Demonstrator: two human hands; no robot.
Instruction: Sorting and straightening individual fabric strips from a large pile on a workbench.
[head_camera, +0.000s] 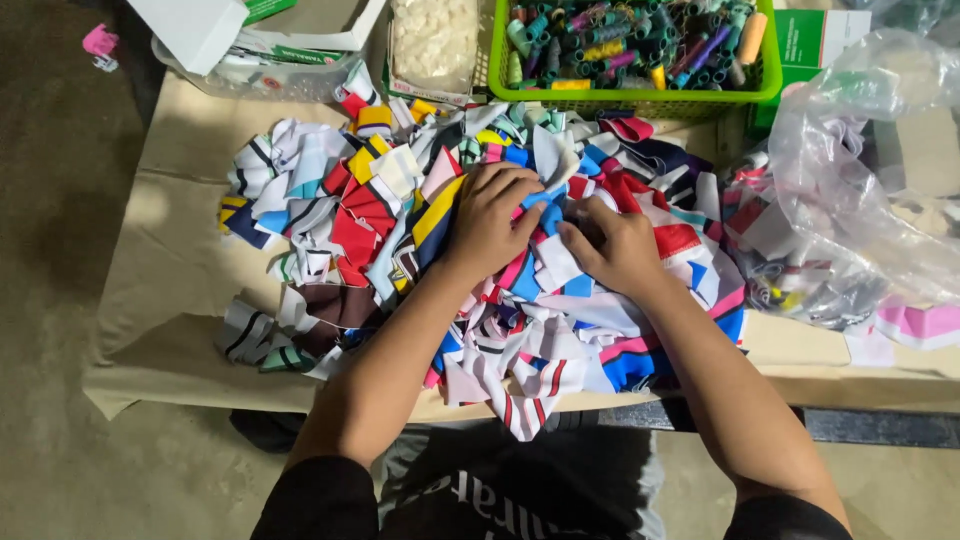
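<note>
A heap of small striped fabric pieces (340, 215) in red, white, blue, yellow and pink covers the middle of a low table (170, 300) draped in beige cloth. My left hand (490, 220) lies palm down on top of the heap, fingers curled into the scraps near a blue piece (550, 212). My right hand (620, 245) rests just beside it, fingers bent and dug into the same spot among the pieces. Whether either hand has a piece pinched is hidden by the fingers.
A green plastic basket (500, 70) of thread spools stands at the back. A clear plastic bag (860, 190) with more scraps lies at the right. White cardboard boxes (290, 30) and a bag of white items (432, 40) sit at the back left. Grey floor lies to the left.
</note>
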